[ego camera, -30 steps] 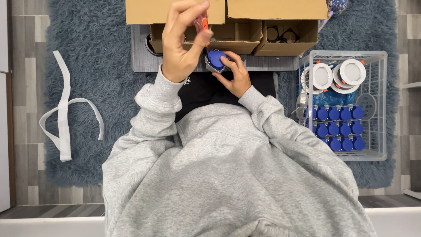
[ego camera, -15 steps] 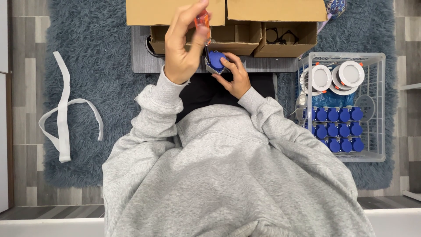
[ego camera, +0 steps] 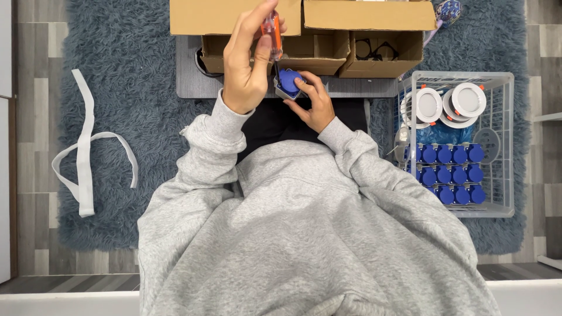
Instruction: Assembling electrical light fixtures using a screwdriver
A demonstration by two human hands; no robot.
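Blue-capped part [ego camera: 289, 83] sits right in the fingers of the right hand [ego camera: 313, 102], just above the lap, in front of the low grey table [ego camera: 193, 85]. Fingers curl around its lower right side w/ the thumb along the bottom edge, so it's a proper grip, not just touching. Blue top faces up, grey/silver rim shows on the left.

Left hand [ego camera: 246, 64] is up higher, closed around an orange-handled screwdriver [ego camera: 271, 35]. Thumb and fingertips pinch the handle, rest of the fingers folded in. Shaft points down at the blue part, tip looks like it meets the top of it, but it's small so can't say 100%.

Other stuff: open cardboard boxes [ego camera: 304, 41] on the table behind the hands. White wire basket [ego camera: 456, 143] on the right w/ rows of the same blue-capped parts [ego camera: 448, 172] and a couple of round white discs [ego camera: 448, 102]. White strap [ego camera: 88, 158] lying on the shaggy blue-grey rug [ego camera: 129, 111] off to the left. Person's in a grey sweatshirt [ego camera: 304, 234].
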